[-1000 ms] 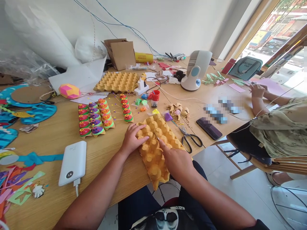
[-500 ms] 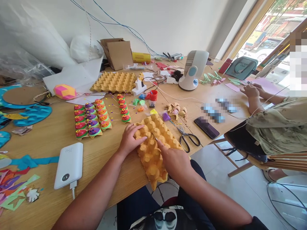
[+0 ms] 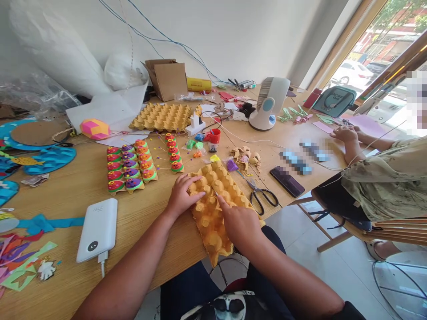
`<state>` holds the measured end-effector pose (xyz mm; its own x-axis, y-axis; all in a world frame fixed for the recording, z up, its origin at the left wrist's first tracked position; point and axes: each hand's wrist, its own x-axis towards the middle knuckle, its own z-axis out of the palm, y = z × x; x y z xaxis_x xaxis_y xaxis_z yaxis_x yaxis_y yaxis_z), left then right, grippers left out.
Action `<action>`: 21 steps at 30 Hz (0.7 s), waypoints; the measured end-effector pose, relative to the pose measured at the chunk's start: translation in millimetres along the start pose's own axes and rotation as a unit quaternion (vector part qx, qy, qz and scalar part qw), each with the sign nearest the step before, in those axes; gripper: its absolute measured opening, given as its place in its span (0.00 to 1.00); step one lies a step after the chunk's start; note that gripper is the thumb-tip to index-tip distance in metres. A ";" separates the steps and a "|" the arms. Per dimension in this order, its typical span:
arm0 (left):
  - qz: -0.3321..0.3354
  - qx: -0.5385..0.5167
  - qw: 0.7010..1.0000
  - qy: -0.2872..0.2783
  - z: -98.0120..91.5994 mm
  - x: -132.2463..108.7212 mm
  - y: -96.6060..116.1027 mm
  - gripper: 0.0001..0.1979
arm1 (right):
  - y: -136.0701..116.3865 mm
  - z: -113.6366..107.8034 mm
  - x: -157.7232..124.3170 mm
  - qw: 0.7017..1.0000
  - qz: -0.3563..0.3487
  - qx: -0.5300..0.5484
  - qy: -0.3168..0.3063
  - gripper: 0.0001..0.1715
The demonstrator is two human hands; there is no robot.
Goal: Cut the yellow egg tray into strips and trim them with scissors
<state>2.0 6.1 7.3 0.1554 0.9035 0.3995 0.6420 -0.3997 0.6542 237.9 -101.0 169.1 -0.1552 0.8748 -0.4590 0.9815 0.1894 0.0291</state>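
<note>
A yellow moulded-pulp egg tray point(image 3: 213, 240), bumps upward, lies at the front edge of the table, its near end jutting over. My left hand point(image 3: 183, 195) grips its left side, thumb and fingers around a bump. In my right hand point(image 3: 242, 224) is a knife point(image 3: 215, 192); only its thin blade shows, the tip touching the tray between bumps, and the handle is hidden in my fist. My index finger stretches along it. Black-handled scissors point(image 3: 262, 195) lie open just right of the tray. Beyond its far end are a purple clay lump point(image 3: 231, 165) and torn tray pieces point(image 3: 247, 155).
Painted egg-cup strips point(image 3: 130, 166) stand left of centre, a white power bank point(image 3: 98, 229) nearer me. Another egg tray point(image 3: 162, 116), a red cup point(image 3: 214, 136) and a white fan point(image 3: 269, 104) are farther back. A phone point(image 3: 287, 181) lies right; another person point(image 3: 376, 178) sits beyond.
The view has shifted slightly. Both hands keep nearly the same places on the egg tray, and the blade stays between the bumps.
</note>
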 end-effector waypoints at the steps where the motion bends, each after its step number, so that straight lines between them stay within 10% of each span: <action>1: -0.001 0.000 1.000 -0.001 -0.4 0.2 0.2 0.28 | -1.0 -0.3 2.8 1.000 -0.001 0.005 0.004 0.49; 21: 0.027 0.005 1.000 0.009 2.0 -1.6 -2.5 0.27 | 4.6 6.8 -8.1 1.000 -0.002 -0.011 -0.005 0.48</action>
<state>1.6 6.0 3.8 0.1763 0.8773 0.4464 0.6403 -0.4467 0.6249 244.4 -110.3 167.0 -0.1577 0.8699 -0.4674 0.9783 0.2021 0.0460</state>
